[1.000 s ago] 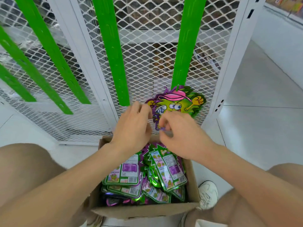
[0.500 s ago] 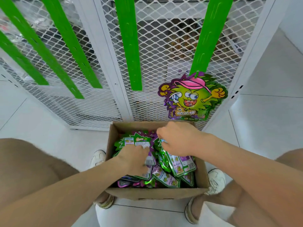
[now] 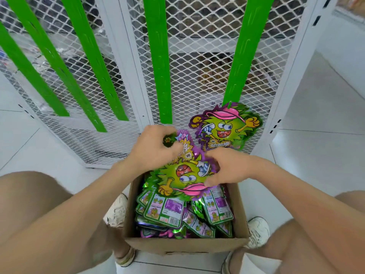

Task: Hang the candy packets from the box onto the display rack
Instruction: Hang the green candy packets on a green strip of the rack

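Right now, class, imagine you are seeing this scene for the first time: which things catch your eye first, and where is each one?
First, the cartoon candy packet, gripped upside down by the left hand and right hand just above the cardboard box full of spare packets. Then its twin, the hung packet, at the foot of the rightmost green strip on the white mesh rack.

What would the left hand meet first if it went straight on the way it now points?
Probably the rack's white mesh, between the middle green strip and the hung packet. The left hand grips the held packet, whose edge would likely touch first; depth is unclear.
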### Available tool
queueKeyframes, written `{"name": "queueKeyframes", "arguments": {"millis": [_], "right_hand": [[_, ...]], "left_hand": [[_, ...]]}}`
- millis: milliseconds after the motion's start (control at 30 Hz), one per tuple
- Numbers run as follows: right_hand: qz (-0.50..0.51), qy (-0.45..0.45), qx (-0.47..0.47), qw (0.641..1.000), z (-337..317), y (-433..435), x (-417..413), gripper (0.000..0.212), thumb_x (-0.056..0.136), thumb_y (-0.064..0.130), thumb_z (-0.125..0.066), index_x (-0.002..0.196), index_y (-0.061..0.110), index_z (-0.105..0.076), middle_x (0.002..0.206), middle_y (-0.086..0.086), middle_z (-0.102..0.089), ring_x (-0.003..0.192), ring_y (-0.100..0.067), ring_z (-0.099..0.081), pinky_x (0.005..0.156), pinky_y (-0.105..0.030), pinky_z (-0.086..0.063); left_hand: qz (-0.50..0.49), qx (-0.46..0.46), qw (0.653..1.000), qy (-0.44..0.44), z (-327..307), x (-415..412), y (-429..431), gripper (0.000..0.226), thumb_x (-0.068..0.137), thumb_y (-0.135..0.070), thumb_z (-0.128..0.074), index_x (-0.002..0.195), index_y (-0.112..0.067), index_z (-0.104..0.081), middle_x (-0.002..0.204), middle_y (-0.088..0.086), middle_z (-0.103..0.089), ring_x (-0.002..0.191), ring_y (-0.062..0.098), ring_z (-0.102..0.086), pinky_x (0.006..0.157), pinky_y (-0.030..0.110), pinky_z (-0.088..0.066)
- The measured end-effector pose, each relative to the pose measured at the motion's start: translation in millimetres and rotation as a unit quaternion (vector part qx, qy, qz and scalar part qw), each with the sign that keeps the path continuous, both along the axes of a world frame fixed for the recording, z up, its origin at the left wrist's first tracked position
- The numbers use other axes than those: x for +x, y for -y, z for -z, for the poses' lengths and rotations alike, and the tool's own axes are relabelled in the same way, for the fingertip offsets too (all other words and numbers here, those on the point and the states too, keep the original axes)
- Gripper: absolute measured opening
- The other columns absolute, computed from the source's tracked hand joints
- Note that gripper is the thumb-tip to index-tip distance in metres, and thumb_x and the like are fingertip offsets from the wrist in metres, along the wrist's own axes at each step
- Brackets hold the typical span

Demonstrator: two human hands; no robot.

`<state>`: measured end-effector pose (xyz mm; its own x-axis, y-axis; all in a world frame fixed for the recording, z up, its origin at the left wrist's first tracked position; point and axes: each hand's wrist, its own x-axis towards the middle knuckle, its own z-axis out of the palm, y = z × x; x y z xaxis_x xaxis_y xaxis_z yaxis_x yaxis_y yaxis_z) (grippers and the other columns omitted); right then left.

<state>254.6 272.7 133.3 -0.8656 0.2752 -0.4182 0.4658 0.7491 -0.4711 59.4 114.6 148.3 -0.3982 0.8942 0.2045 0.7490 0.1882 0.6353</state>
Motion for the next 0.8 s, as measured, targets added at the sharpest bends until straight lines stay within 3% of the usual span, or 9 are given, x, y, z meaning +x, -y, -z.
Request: {"name": "queueKeyframes", "arguments": {"millis": [100, 167, 233, 333, 400, 467, 533, 633, 800], "right_hand": [[0.087, -0.042, -0.022, 0.995, -12.3, -19.4, 8.7, 0.036, 0.074, 0.03, -0.088, 0.078, 0.003, -0.066, 0.066, -0.001, -0.062, 0.06, -0.022, -0.056, 0.06, -0.035, -0.049], [0.126, -0.08, -0.014, 0.989, -30.6, -29.4, 17.9, 0.035, 0.072, 0.024, -0.088, 0.075, -0.002, -0.065, 0.062, -0.006, -0.047, 0.057, -0.017, -0.042, 0.057, -0.032, -0.033], [0.089, -0.107, 0.055, 0.989, -45.2, -35.4, 25.3, 0.03, 0.072, 0.025, -0.087, 0.08, 0.002, -0.07, 0.06, -0.009, -0.048, 0.054, -0.011, -0.038, 0.058, -0.03, -0.033], [-0.014, -0.071, 0.155, 0.985, -55.1, -26.1, 25.5, 0.019, 0.077, 0.028, -0.084, 0.074, 0.021, -0.067, 0.054, 0.009, -0.037, 0.053, -0.004, -0.034, 0.062, -0.032, -0.035], [-0.042, -0.092, 0.157, 0.982, -56.1, -15.9, 20.4, 0.037, 0.078, 0.029, -0.082, 0.06, 0.032, -0.05, 0.054, 0.007, -0.037, 0.056, -0.008, -0.034, 0.063, -0.035, -0.033], [-0.022, -0.15, 0.149, 0.977, -57.5, -14.0, 16.2, 0.029, 0.079, 0.031, -0.083, 0.065, 0.039, -0.059, 0.06, 0.007, -0.052, 0.062, -0.011, -0.04, 0.062, -0.029, -0.031], [0.049, -0.214, 0.111, 0.969, -65.3, -19.1, 16.8, 0.017, 0.078, 0.03, -0.087, 0.09, 0.033, -0.076, 0.071, 0.007, -0.07, 0.067, -0.013, -0.059, 0.065, -0.023, -0.043], [0.174, -0.291, -0.027, 0.94, -81.2, -35.4, 29.2, 0.024, 0.08, 0.023, -0.091, 0.097, 0.031, -0.077, 0.082, 0.01, -0.079, 0.075, -0.008, -0.075, 0.076, -0.026, -0.06], [0.263, -0.375, -0.142, 0.877, -87.0, -56.2, 42.3, 0.013, 0.096, 0.014, -0.074, 0.107, 0.02, -0.08, 0.095, -0.004, -0.082, 0.094, -0.03, -0.078, 0.088, -0.051, -0.063]], "left_hand": [[-0.069, 0.041, 0.982, 0.172, 2.6, 0.7, -7.3, 0.029, 0.079, -0.037, -0.062, 0.077, -0.007, -0.064, 0.064, 0.013, -0.056, 0.061, 0.013, -0.047, 0.059, 0.036, -0.041], [-0.101, 0.022, 0.973, 0.208, 4.4, 5.4, -10.8, 0.025, 0.078, -0.04, -0.067, 0.095, -0.021, -0.068, 0.077, 0.006, -0.07, 0.07, 0.015, -0.06, 0.067, 0.035, -0.048], [-0.1, -0.022, 0.987, 0.121, 4.5, 12.5, -12.1, 0.05, 0.076, -0.042, -0.071, 0.121, -0.028, -0.056, 0.111, -0.001, -0.066, 0.1, 0.021, -0.064, 0.087, 0.039, -0.053], [0.004, -0.035, 0.984, -0.177, 0.0, 25.5, -11.5, 0.087, 0.072, -0.055, -0.064, 0.151, -0.03, -0.039, 0.155, 0.0, -0.037, 0.143, 0.027, -0.036, 0.117, 0.055, -0.033], [0.101, -0.046, 0.955, -0.276, -6.4, 36.7, -18.2, 0.078, 0.08, -0.062, -0.064, 0.15, -0.036, -0.044, 0.157, -0.009, -0.042, 0.148, 0.02, -0.033, 0.121, 0.057, -0.023], [0.121, -0.045, 0.953, -0.274, -9.6, 46.8, -26.7, 0.055, 0.087, -0.063, -0.066, 0.136, -0.042, -0.052, 0.134, -0.018, -0.063, 0.135, 0.012, -0.05, 0.117, 0.05, -0.025], [0.076, -0.014, 0.979, -0.186, -14.9, 48.1, -34.5, 0.04, 0.089, -0.058, -0.072, 0.124, -0.041, -0.061, 0.108, -0.019, -0.073, 0.109, 0.011, -0.066, 0.106, 0.043, -0.039], [0.001, 0.037, 0.998, 0.04, -26.4, 40.0, -44.6, 0.025, 0.086, -0.047, -0.085, 0.102, -0.032, -0.073, 0.092, -0.016, -0.076, 0.09, 0.007, -0.071, 0.085, 0.034, -0.055], [-0.075, 0.086, 0.928, 0.354, -44.3, 48.9, -62.9, 0.02, 0.087, -0.026, -0.087, 0.104, -0.018, -0.08, 0.086, -0.009, -0.082, 0.075, 0.01, -0.078, 0.072, 0.027, -0.062]]}}
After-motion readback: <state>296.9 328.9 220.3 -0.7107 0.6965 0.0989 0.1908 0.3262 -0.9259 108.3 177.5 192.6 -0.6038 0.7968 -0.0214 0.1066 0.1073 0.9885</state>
